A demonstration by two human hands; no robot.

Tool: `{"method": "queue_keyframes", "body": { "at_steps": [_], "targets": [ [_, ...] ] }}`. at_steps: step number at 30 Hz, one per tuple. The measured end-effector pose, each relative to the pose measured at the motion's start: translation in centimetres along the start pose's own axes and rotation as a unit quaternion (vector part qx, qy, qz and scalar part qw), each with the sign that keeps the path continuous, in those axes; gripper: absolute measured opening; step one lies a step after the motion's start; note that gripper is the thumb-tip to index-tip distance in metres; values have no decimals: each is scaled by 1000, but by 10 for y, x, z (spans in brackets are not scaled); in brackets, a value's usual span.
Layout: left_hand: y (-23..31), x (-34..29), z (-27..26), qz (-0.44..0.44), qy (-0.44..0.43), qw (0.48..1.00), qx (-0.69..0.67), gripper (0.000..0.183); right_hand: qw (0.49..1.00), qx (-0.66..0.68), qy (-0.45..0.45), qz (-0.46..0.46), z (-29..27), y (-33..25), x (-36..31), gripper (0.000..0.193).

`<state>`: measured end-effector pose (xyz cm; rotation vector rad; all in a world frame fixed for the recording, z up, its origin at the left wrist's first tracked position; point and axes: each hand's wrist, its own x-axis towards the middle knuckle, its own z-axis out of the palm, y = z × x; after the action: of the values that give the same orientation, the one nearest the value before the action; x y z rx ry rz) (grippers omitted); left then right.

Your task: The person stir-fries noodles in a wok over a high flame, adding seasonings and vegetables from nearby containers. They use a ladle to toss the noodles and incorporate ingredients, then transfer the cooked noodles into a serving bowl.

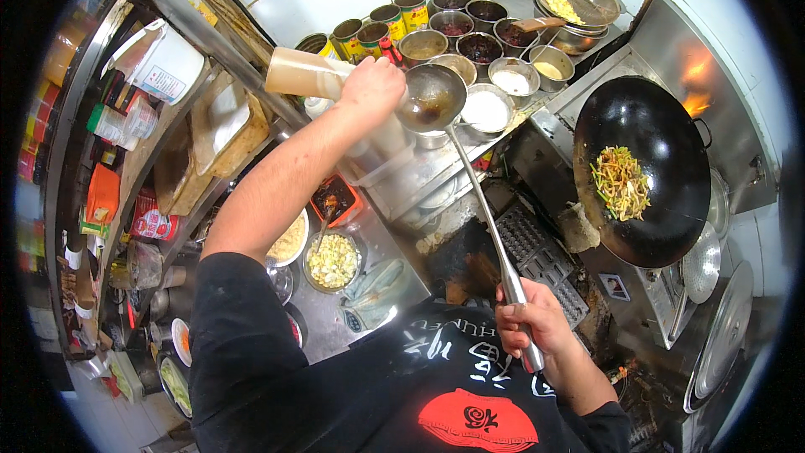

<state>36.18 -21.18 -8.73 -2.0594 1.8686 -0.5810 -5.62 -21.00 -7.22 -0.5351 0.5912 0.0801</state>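
Note:
My left hand (373, 88) is wrapped round a clear bottle (300, 74) of light-brown liquid, held tilted nearly flat. The bottle's neck is hidden behind my fingers, close to the bowl of the ladle (432, 101). A little dark liquid shows in that bowl. My right hand (537, 319) grips the long steel handle of the same ladle near its end. To the right, a black wok (671, 159) sits on the stove with a heap of shredded vegetables (620, 184) in it, and flame (698, 88) shows behind its far rim.
Several metal seasoning bowls (486, 109) and opened cans (373, 33) line the far counter. A strainer (579, 0) rests on stacked bowls beyond. Left of me are a bowl of chopped vegetables (334, 260), an orange container (337, 200) and a crowded shelf (226, 122).

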Motion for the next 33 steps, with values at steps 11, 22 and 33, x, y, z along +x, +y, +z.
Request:
{"method": "queue_keyframes", "body": {
  "at_steps": [11, 22, 33],
  "targets": [
    [3, 7, -5, 59, -76, 992, 79, 14, 1000, 3, -5, 4, 2, 7, -1, 19],
    [-30, -13, -25, -160, 115, 962, -190, 44, 985, 156, -74, -3, -14, 6, -16, 22],
    [-86, -94, 77, -462, 228, 731, -448, 68, 959, 184, -18, -216, -66, 18, -86, 30]
  ]
}}
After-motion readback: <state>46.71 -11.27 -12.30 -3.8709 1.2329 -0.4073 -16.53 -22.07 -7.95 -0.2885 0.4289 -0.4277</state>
